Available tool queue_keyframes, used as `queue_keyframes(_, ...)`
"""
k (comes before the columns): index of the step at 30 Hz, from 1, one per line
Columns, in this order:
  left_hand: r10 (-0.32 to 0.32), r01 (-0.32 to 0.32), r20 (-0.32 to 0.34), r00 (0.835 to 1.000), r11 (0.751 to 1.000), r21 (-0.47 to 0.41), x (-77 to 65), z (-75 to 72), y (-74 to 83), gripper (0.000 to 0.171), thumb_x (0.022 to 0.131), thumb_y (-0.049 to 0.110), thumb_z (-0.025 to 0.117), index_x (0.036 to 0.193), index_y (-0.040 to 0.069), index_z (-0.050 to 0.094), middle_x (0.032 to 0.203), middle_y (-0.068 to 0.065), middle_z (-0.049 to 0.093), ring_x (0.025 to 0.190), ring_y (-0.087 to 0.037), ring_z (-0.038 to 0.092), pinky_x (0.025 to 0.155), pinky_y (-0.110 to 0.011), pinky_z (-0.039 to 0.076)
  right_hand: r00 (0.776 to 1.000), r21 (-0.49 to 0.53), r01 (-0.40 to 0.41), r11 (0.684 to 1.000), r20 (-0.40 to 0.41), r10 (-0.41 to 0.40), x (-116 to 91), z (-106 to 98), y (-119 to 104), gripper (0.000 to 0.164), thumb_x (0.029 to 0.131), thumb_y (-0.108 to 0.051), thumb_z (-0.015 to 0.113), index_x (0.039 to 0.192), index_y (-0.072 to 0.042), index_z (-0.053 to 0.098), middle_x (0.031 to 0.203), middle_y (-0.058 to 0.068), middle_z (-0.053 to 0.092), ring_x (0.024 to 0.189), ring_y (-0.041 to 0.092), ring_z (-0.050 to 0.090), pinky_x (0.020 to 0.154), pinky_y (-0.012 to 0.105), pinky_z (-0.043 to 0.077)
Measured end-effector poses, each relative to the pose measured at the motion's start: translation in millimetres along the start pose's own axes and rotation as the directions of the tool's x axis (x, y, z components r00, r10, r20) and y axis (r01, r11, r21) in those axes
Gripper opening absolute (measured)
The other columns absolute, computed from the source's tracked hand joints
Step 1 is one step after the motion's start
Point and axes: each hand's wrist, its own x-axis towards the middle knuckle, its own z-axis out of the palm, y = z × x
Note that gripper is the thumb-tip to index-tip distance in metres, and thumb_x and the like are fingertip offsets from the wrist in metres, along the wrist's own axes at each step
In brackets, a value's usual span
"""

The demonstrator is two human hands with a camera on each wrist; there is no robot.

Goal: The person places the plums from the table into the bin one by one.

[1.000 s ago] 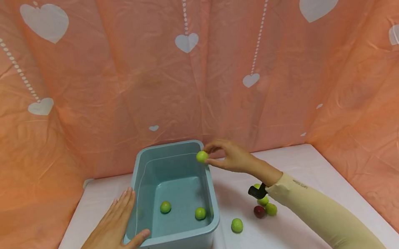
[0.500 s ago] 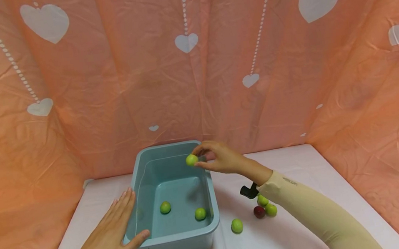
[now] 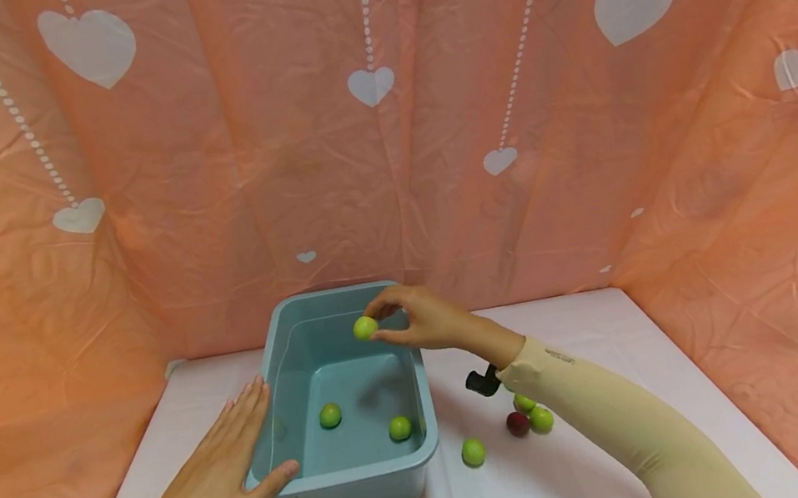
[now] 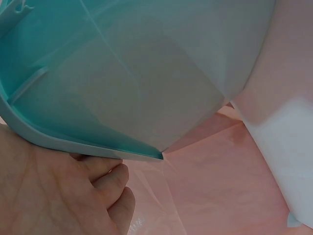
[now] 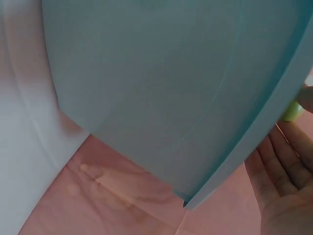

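My right hand (image 3: 429, 321) pinches a small round green fruit (image 3: 365, 328) between thumb and fingertips, above the far part of a blue-grey plastic tub (image 3: 359, 476). In the right wrist view, part of that green fruit (image 5: 292, 111) shows beyond the tub's rim, by the fingers. Two similar fruits, one left (image 3: 330, 415) and one right (image 3: 400, 428), lie on the tub's floor. With fingers straight, my left hand (image 3: 216, 471) rests along the tub's near left rim. From below, the left wrist view shows this hand (image 4: 63, 191) against the rim (image 4: 73, 146).
Right of the tub, a green fruit (image 3: 474, 452) sits alone on the white tabletop (image 3: 507, 495). Farther right, a dark red fruit (image 3: 518, 423) touches a cluster with another green one (image 3: 541, 419), partly under the right forearm. A pink curtain with hearts (image 3: 268, 174) hangs behind.
My right hand has carried the green fruit leftward, from the tub's right rim to over its inside. My left hand has stayed in place.
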Motion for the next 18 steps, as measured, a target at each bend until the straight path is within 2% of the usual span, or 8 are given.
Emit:
queue_keyframes(2, -0.005, 0.005, 0.004, 1.0, 1.0, -0.001, -0.2, 0.2, 0.4, 0.099, 0.098, 0.056, 0.073, 0.164, -0.007, 0.034, 0.173, -0.024, 0.03, 0.158, -0.043, 0.033, 0.126, -0.012, -0.008, 1.0, -0.004, 0.006, 1.0, 0.009, -0.006, 2.4, 2.2, -0.2, 0.035, 0.096, -0.015, 0.084, 0.126, -0.004, 0.073, 0.124, 0.008, 0.074, 0.113, 0.022, 0.07, 0.102, 0.034, 0.059)
queue_keyframes(9, 0.008, -0.008, 0.0, 1.0, 1.0, 0.006, -0.1, -0.1, -0.6, 0.1, 0.098, 0.058, 0.072, 0.163, -0.008, 0.035, 0.172, -0.024, 0.03, 0.159, -0.041, 0.033, 0.128, -0.014, -0.007, 0.999, 0.013, 0.019, 1.0, 0.032, -0.019, 9.0, 9.0, -1.1, 0.036, 0.095, -0.014, 0.084, 0.126, -0.002, 0.072, 0.123, 0.01, 0.074, 0.113, 0.027, 0.072, 0.102, 0.042, 0.06)
queue_keyframes(14, 0.014, -0.014, -0.005, 1.0, 1.0, 0.012, 0.4, -0.8, -0.5, 0.1, 0.097, 0.057, 0.074, 0.163, -0.008, 0.036, 0.172, -0.025, 0.032, 0.158, -0.041, 0.034, 0.127, -0.014, -0.008, 0.997, -0.008, -0.016, 1.0, 0.073, 0.016, 13.6, 12.0, -3.0, 0.036, 0.096, -0.019, 0.083, 0.128, -0.006, 0.072, 0.124, 0.006, 0.073, 0.114, 0.02, 0.071, 0.102, 0.033, 0.059)
queue_keyframes(18, 0.017, -0.017, -0.009, 1.0, 1.0, 0.02, 1.1, -0.6, -0.7, 0.1, 0.096, 0.056, 0.075, 0.163, -0.008, 0.036, 0.172, -0.024, 0.032, 0.157, -0.042, 0.035, 0.127, -0.013, -0.008, 0.995, -0.01, -0.006, 1.0, 0.1, 0.007, 18.1, 14.7, -3.4, 0.034, 0.098, -0.022, 0.082, 0.128, -0.006, 0.073, 0.124, 0.006, 0.074, 0.114, 0.018, 0.071, 0.102, 0.027, 0.058)
